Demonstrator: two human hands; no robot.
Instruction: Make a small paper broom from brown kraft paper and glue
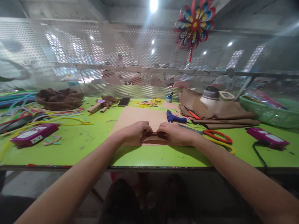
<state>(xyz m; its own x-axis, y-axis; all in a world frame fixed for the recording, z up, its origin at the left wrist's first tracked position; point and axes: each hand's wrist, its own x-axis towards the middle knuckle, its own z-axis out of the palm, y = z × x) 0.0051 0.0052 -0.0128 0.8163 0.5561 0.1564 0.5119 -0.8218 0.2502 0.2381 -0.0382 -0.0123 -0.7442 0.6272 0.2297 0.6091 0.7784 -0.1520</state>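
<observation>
My left hand (136, 131) and my right hand (174, 133) meet over the near edge of a tan cardboard sheet (140, 116) on the green table (77, 146). Both hands have their fingers curled and pinch a small dark brown piece (153, 134) between them. The piece is mostly hidden by my fingers. A blue glue gun (174, 118) lies just behind my right hand. Orange-handled scissors (216, 135) lie to the right of that hand.
Brown folded material (224, 112) and a white bottle (209, 97) sit at back right, next to a green basket (271, 113). Purple boxes (35, 134) (267, 137) lie on both sides. Coloured strips (35, 115), a phone (124, 101) and a brown bundle (58, 98) lie at left. A paper pinwheel (195, 25) hangs above.
</observation>
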